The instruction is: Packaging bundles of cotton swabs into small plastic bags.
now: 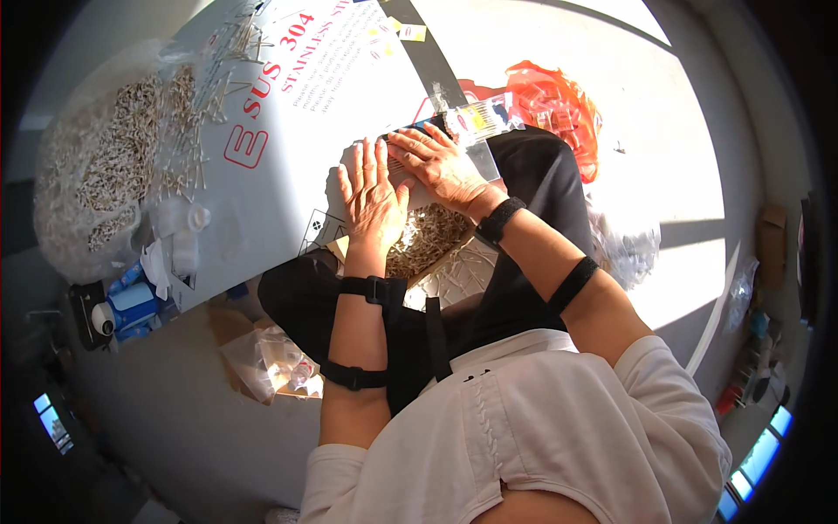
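My left hand (375, 203) lies with straight fingers on the near edge of the printed white tabletop sheet (323, 166). Beside it my right hand (445, 173) is flat, fingers stretched, over something partly hidden that shows a reddish edge. Just beyond its fingertips is a clear packet of thin sticks (480, 120) with a coloured label. Below my hands, between my legs, an open carton holds a heap of cotton swabs (432, 234). More loose swabs (179, 166) are scattered on the left of the sheet.
A big clear bag of cotton swabs (113, 166) bulges at the left. Near it are a tape roll (199, 217) and a blue-and-white bottle (127, 307). An orange plastic bag (559, 113) with packets sits at the right, above clear plastic bags (624, 240). A carton (262, 354) stands below the table.
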Demonstrator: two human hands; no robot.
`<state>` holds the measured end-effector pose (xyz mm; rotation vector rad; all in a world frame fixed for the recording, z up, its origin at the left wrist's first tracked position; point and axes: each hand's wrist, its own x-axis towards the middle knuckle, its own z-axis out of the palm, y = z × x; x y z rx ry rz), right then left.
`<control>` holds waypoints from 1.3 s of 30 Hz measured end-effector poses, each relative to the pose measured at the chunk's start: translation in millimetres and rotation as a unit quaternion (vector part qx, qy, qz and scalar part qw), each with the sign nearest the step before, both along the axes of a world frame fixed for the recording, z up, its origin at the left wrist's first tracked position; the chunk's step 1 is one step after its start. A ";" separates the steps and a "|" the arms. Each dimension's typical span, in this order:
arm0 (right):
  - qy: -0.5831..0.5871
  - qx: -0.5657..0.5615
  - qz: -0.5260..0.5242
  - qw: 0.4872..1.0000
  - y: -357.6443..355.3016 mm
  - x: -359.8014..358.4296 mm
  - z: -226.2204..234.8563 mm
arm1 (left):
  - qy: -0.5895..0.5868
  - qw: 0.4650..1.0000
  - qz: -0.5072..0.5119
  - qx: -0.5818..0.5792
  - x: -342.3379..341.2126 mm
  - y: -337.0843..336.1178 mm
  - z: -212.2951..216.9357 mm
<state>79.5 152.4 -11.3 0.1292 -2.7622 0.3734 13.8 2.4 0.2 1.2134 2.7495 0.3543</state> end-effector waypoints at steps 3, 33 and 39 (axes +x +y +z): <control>-0.017 -0.011 -0.049 0.999 11.0 10.7 24.9 | 0.056 0.998 0.001 -0.034 -0.4 -3.7 -4.2; -0.002 -0.120 -0.080 0.990 83.3 44.5 -4.8 | 0.048 0.996 0.077 0.023 42.0 92.2 -12.2; 0.001 -0.142 -0.077 0.987 84.0 43.8 -6.8 | 0.048 0.997 0.059 0.027 43.9 91.4 -12.9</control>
